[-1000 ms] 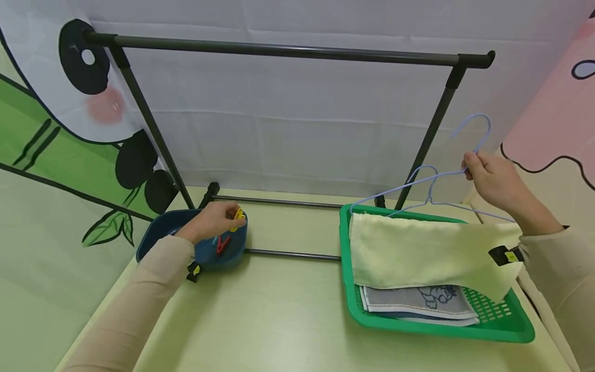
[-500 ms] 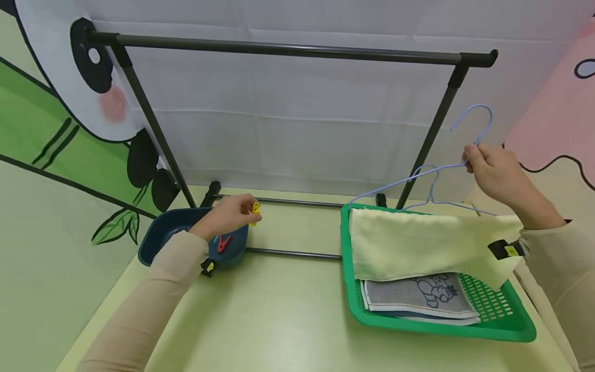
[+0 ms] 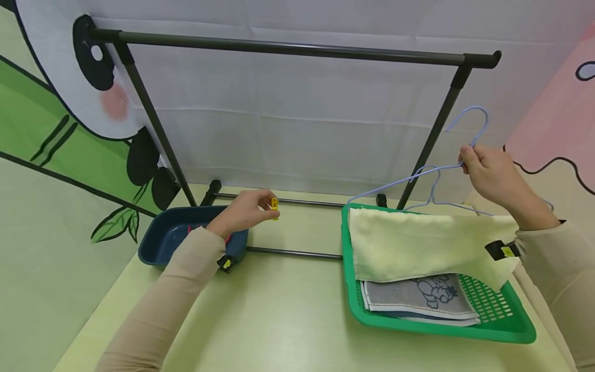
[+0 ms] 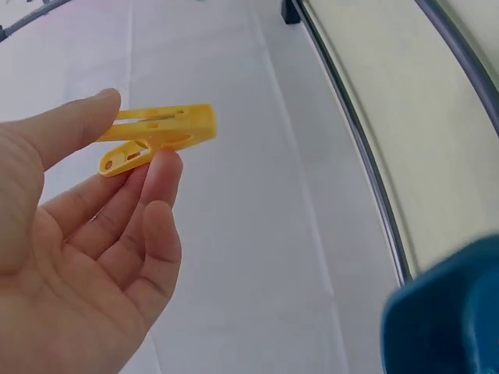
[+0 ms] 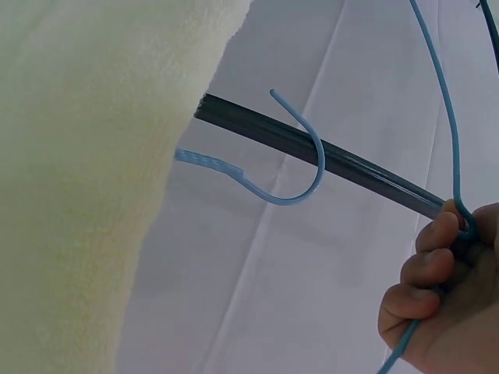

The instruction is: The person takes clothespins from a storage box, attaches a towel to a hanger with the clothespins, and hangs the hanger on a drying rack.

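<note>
My left hand (image 3: 246, 211) pinches a yellow clothespin (image 3: 275, 209) between thumb and fingertips, to the right of the blue bin (image 3: 158, 243). Up close in the left wrist view, the clothespin (image 4: 183, 125) lies sideways with its handles between thumb and fingers. With curled fingers, my right hand (image 3: 495, 175) grips a light blue wire hanger (image 5: 454, 132) just below its hook. A pale yellow towel (image 3: 418, 243) hangs below this hanger, over the green basket (image 3: 441, 335). Behind the towel, a second blue hanger (image 3: 434, 191) shows its hook and shoulders.
A black garment rack stands at the back, its top bar (image 3: 297, 49) running across the view. Folded grey cloths (image 3: 409, 297) with a drawn figure lie in the basket. My left forearm partly covers the bin, which holds some coloured clips. Printed sheets surround the table (image 3: 279, 310).
My left hand has come up out of the bin with the yellow clothespin and moved right. My right hand and the hanger have risen slightly, and the towel shifted a little with them.
</note>
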Motion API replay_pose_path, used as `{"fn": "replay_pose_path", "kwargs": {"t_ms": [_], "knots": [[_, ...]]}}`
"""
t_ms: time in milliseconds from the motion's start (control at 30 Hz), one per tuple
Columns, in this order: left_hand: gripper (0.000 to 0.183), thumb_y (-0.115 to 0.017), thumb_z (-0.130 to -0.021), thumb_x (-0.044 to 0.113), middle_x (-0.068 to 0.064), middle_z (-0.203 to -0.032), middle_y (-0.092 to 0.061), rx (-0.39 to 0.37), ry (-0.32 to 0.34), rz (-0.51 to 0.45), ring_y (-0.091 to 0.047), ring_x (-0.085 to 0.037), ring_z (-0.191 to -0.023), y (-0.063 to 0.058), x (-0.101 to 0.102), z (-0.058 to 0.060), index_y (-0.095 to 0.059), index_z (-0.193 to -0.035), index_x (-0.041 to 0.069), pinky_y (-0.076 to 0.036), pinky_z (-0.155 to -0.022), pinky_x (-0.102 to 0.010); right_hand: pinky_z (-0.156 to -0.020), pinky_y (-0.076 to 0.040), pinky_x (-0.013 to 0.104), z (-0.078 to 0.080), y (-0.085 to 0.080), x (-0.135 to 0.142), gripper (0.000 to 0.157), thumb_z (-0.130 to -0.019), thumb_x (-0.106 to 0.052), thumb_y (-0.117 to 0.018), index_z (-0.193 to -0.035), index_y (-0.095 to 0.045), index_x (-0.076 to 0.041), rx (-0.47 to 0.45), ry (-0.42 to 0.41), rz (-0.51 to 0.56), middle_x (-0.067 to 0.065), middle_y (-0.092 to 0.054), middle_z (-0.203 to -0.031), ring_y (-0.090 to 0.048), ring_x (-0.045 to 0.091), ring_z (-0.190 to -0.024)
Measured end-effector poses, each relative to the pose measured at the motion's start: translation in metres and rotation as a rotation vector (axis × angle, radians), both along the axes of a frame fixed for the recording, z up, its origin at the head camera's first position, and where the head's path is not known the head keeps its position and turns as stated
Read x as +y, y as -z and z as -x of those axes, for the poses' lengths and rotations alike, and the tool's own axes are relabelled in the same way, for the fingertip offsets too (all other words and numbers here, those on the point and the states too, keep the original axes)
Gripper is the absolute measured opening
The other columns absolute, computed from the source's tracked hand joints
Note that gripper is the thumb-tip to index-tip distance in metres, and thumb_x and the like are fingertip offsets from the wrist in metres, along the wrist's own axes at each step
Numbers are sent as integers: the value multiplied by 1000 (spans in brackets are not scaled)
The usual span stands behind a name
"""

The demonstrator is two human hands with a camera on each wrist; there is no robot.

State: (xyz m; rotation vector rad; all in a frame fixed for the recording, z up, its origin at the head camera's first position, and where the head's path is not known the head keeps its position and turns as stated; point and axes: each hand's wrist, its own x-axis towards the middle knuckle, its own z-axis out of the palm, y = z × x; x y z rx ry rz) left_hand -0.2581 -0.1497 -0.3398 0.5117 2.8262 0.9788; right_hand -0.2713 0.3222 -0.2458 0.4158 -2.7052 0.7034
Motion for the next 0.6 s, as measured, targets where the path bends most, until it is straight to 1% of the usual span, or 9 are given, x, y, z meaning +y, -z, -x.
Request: {"fn": "replay_pose_path", "kwargs": {"t_ms": [200,300,433,600], "knots": [[33,-64,-91,29,-2,-97,-61,29,55,-1,-57,-17,-89,-3,18,3,-61,-117,8,-49,-77,-34,-61,-30,34,0,3,1,48,-104,-34,-26,-87,-57,-1,-21,7,2,14,-57,-82,-40,22,-63],[35,-64,-91,31,-2,-97,-62,37,69,-12,-57,-16,-89,-6,25,4,-60,-118,8,-49,-77,-33,-61,-30,35,-1,4,2,48,-104,-34,-26,-87,-57,-1,-28,12,-2,14,-57,-82,-40,21,-63],[38,-65,-90,31,-1,-98,-63,50,79,-51,-59,-14,-88,-11,35,3,-59,-121,8,-49,-76,-32,-62,-29,35,-1,5,3,47,-104,-34,-26,-89,-56,-1,-38,14,-8,14,-56,-83,-39,21,-62],[36,-67,-89,28,0,-95,-64,58,98,-97,-60,-13,-86,-17,45,1,-61,-119,9,-49,-75,-32,-62,-30,34,0,6,2,47,-104,-35,-26,-89,-56,-2,-40,16,-8,14,-56,-83,-40,21,-62]]}}
